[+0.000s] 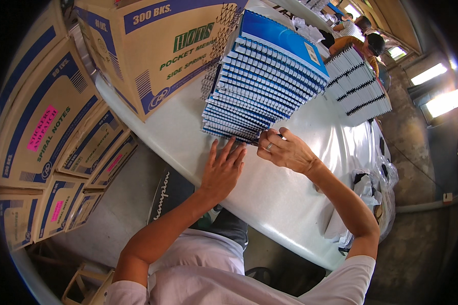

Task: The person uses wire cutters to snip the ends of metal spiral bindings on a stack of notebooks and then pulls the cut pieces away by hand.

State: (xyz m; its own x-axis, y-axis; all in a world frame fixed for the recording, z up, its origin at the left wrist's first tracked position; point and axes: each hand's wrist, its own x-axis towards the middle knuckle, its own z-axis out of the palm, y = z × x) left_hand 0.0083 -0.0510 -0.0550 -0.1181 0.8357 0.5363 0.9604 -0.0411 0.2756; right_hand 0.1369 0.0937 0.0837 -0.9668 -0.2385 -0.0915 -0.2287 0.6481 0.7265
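Note:
A tall stack of spiral notebooks (pixel 272 81) with a blue cover on top stands on the white table (pixel 259 198) in front of me. Their wire bindings face me in rows. My left hand (pixel 222 170) lies with its fingers stretched out, the tips at the lower left edge of the stack. Close to the lower right corner, my right hand (pixel 290 152), with a ring on one finger, is closed in a pinch. Something small and dark shows at its fingertips, too hidden to name.
A large brown carton (pixel 183 51) sits left of the stack, with dark wire coils (pixel 221 48) between them. More cartons (pixel 51 112) are piled left of the table. Another notebook stack (pixel 359 86) stands at right, near clear plastic wrapping (pixel 387 185). Other people (pixel 374 46) are farther back.

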